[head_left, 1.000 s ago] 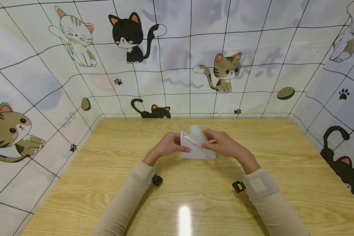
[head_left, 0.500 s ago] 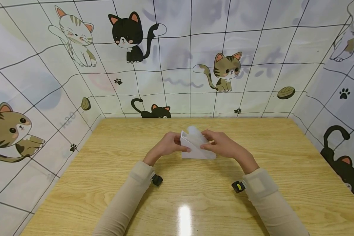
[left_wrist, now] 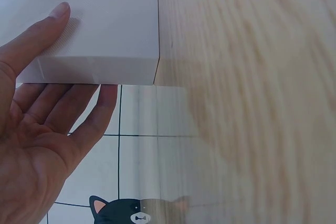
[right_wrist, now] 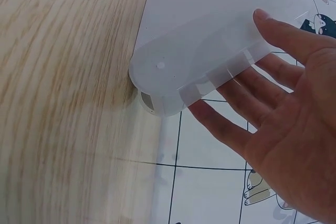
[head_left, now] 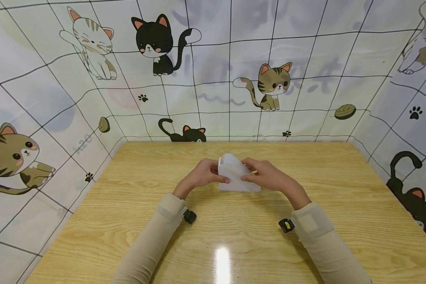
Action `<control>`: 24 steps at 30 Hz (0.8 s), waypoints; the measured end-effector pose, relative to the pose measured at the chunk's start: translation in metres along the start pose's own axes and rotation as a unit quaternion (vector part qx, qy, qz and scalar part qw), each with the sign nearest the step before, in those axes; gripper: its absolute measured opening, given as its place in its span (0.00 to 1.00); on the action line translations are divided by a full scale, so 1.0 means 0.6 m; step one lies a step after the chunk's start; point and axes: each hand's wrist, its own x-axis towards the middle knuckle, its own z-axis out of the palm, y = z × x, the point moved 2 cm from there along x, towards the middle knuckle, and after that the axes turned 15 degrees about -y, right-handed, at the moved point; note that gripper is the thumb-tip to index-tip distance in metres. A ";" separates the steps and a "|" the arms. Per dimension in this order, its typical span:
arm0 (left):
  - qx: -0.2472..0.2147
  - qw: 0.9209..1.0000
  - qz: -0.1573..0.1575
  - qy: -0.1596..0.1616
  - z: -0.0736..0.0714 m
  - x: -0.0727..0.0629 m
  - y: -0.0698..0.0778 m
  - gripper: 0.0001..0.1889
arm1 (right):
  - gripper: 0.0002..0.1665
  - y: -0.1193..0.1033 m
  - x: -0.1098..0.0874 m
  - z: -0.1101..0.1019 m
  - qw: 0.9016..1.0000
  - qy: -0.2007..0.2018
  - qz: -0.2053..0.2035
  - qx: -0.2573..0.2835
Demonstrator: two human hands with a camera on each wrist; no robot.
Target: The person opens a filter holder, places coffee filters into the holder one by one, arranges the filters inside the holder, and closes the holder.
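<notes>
A small white box (head_left: 230, 184) stands on the table, with a translucent lid (right_wrist: 205, 51) that joins it at a rounded lower right corner. My left hand (head_left: 203, 173) grips the box's left end. Its thumb (left_wrist: 52, 22) lies on the front face, and the other fingers reach behind. At the sloping right side, my right hand (head_left: 268, 173) pinches the lid, with the thumb in front and fingers at its far edge. The lid's rounded upper end rises slightly above the box's upper left corner. The inside of the box is mostly hidden.
The wooden table (head_left: 234, 228) reaches back to a grid-patterned wall covering (head_left: 213, 63) with cartoon cats. Similar covering rises on both sides. A small black camera sits under each wrist.
The translucent lid has swung left and down over the box, narrowing the gap at the upper left. My right hand has shifted slightly left with it; my left hand has stayed in place.
</notes>
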 end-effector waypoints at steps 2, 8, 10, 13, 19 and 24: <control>-0.002 1.000 -0.001 -0.001 0.000 0.001 0.001 0.19 | 0.29 0.001 0.000 0.000 1.000 -0.002 0.002 0.002; -0.004 1.000 -0.001 -0.001 0.001 0.001 0.002 0.20 | 0.29 0.002 0.002 0.002 1.000 -0.004 -0.005 -0.008; -0.002 1.000 -0.003 0.000 0.001 0.000 0.001 0.20 | 0.28 0.003 0.003 0.003 1.000 -0.005 -0.005 -0.010; -0.002 1.000 -0.005 0.001 0.001 0.000 0.000 0.20 | 0.28 0.003 0.003 0.003 1.000 -0.004 0.000 -0.010; -0.005 1.000 0.000 -0.001 0.001 0.000 -0.001 0.20 | 0.28 0.001 0.002 0.003 1.000 -0.002 -0.003 -0.019; -0.007 1.000 0.003 -0.001 0.001 0.001 -0.001 0.19 | 0.28 -0.001 0.003 0.004 0.999 -0.003 -0.011 -0.032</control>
